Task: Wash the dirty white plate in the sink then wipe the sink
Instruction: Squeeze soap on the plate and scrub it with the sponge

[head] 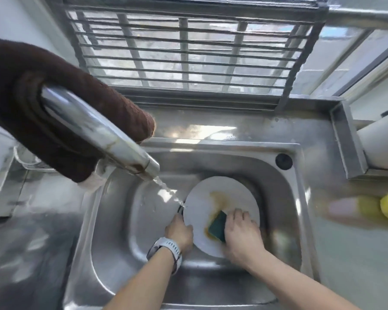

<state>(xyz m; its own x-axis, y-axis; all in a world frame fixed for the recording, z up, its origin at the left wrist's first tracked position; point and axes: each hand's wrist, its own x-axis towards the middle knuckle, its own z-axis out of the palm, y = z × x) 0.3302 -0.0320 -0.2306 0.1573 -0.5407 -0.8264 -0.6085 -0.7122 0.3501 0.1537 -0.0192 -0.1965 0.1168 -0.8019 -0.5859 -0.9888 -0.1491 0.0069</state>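
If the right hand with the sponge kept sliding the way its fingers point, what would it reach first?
Probably the brown stain on the white plate, just past the sponge under the right hand; depth is uncertain.

White plate (222,198), smeared brown, lies tilted in the steel sink (112,231) under running water.

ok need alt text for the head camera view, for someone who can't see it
The right hand scrubs a stained white plate with a green sponge in a steel sink; the left hand grips the plate's rim. The tap runs.
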